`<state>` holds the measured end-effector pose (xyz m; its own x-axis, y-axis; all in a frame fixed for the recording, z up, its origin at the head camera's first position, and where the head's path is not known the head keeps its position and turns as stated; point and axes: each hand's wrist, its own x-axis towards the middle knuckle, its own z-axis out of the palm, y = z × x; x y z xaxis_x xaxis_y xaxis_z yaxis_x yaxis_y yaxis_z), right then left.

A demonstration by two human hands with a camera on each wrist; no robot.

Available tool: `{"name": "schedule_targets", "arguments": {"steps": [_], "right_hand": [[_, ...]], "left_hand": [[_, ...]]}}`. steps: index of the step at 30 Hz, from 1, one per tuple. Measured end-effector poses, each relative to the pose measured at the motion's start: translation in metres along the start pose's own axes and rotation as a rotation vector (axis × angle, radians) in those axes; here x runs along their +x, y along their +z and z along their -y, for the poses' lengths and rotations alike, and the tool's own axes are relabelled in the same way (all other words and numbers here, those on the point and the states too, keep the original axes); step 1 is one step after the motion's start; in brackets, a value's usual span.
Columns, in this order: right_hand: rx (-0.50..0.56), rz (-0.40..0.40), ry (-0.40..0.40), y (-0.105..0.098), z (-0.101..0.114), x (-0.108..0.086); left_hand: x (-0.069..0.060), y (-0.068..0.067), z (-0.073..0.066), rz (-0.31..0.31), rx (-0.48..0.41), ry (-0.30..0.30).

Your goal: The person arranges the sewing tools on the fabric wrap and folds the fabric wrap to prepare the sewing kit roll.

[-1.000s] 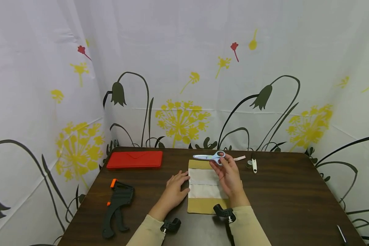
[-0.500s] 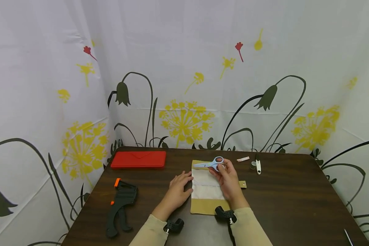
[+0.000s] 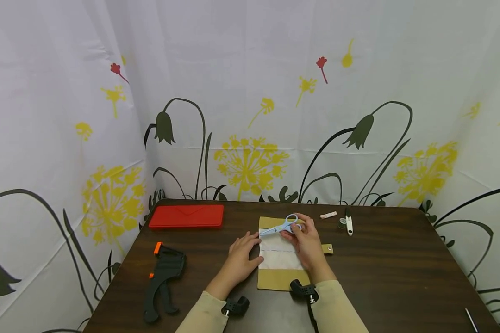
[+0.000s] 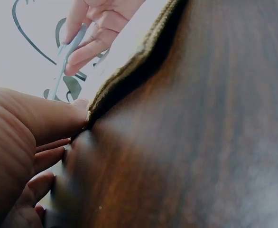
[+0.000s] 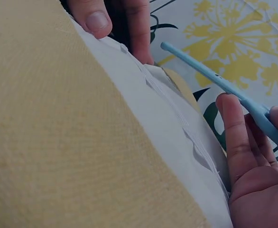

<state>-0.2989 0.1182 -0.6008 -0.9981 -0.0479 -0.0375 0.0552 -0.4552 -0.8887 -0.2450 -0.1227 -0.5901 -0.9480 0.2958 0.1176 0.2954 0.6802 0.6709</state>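
- Scissors: the right grip pinches them by the handle loops, thumb against fingers, above the far half of the cloth pouch; in the right wrist view they look clear of it.
- For good handling, I'd bring them down flat and slowly, blades together, minding the left fingertips near the points, and ease the pinch only once the cloth bears the weight.
- Blade tips point left from the right grip and a little toward the person; the long axis lies mostly crosswise, on a slant, with the loops at the farther, right end.
- Left grip: fingers loosely spread, touching the pouch's left edge, just beside the tips; steadying pressure there should help.
- Right of the right grip, near: the snap tab on the tabletop.
- Left of the left grip, well apart: a black clamp.
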Motion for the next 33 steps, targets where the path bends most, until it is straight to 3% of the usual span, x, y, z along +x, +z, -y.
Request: {"name": "schedule_targets", "arguments": {"steps": [12, 19, 24, 33], "right_hand": [[-0.006, -0.034, -0.061, 0.0018, -0.0035, 0.0013], [-0.044, -0.074, -0.057, 0.0028, -0.0042, 0.0008], [-0.097, -0.064, -0.035, 0.003, -0.0032, 0.0], [-0.095, -0.042, -0.036, 0.005, -0.0017, 0.0005]], "left_hand": [[0.0024, -0.0008, -0.0005, 0.009, -0.003, -0.01], [0.0014, 0.0001, 0.0006, 0.018, -0.006, -0.021], [0.0012, 0.0003, 0.0004, 0.027, -0.008, -0.02], [0.002, -0.0019, -0.0009, 0.026, -0.007, -0.016]]}}
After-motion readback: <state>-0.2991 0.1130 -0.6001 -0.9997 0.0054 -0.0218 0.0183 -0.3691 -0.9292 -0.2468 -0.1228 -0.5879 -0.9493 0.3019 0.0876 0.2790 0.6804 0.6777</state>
